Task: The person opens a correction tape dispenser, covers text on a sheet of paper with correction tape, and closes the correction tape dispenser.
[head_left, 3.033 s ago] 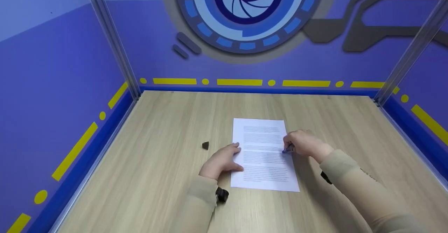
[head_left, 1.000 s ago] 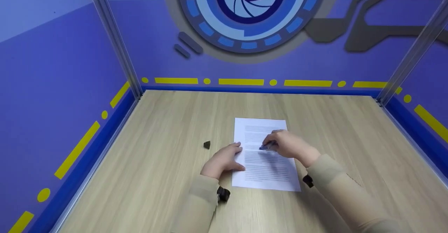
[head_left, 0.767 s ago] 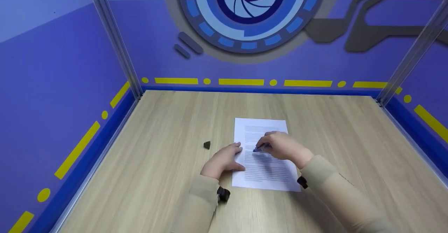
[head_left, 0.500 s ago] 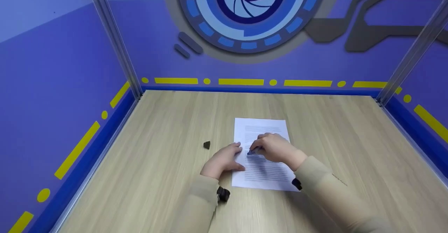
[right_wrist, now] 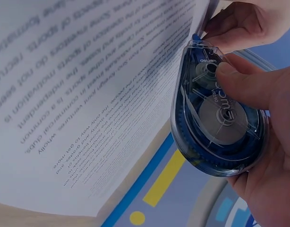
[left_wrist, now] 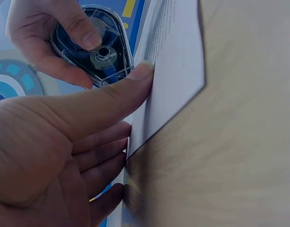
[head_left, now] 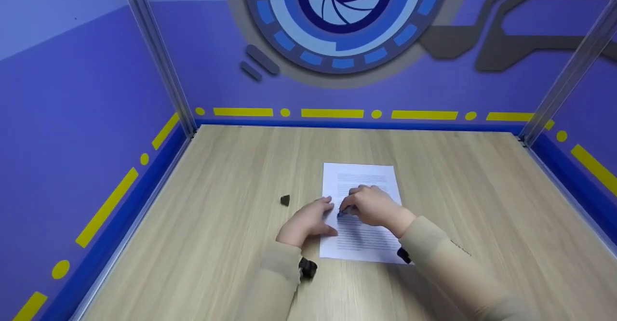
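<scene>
A printed sheet of paper (head_left: 359, 171) lies upright on the table in the head view. My left hand (head_left: 304, 220) rests on its left edge, thumb and fingers spread out straight. Over the middle of the sheet, my right hand (head_left: 373, 206) grips a clear and dark blue correction tape (right_wrist: 220, 113) between thumb and fingers. The right wrist view shows its blue tip right at the paper, near the fingers of the left hand. In the head view, the tip meets the left end of a text line, and the right hand hides part of the print.
A small dark piece (head_left: 285, 200) lies on the wooden table (head_left: 231, 181), left of the paper. Blue-purple panels (head_left: 96, 118) with yellow marks close in the table at the back and both sides.
The right hand has moved the correction tape leftward across the sheet, from its right edge to the left end of a text line. The left hand has stayed on the paper's left edge.
</scene>
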A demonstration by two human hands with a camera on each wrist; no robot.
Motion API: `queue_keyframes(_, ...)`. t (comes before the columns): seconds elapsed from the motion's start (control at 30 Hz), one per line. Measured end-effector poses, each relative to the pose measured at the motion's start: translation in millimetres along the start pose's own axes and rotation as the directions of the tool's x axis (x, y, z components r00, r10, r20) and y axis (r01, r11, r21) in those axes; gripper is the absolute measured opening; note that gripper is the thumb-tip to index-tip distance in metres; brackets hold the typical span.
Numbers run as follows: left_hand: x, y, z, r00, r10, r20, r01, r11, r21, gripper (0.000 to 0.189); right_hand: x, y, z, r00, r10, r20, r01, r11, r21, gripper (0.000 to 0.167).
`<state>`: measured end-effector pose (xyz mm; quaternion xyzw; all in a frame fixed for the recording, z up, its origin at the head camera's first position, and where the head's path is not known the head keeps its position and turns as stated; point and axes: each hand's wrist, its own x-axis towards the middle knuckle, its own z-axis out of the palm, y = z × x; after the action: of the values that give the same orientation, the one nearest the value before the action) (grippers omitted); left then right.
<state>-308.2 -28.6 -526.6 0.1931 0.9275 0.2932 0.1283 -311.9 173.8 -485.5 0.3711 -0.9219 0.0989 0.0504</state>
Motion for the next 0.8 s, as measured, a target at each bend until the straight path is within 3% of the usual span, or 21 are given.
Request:
queue_keyframes(0.47,-0.2,-0.1,0.1,1.0,0.013,-0.011,-0.013,1.0,0.011,0.076,0.1,1.0,3.7,0.999,-0.045,-0.021,0.045,0.999,-0.018,0.017)
queue_keyframes(0.8,-0.1,-0.2,0.6,1.0,0.018,-0.012,-0.018,1.0,0.018,0.076,0.4,1.2,3.8,1.0,-0.025,0.001,0.025,1.0,-0.013,0.019)
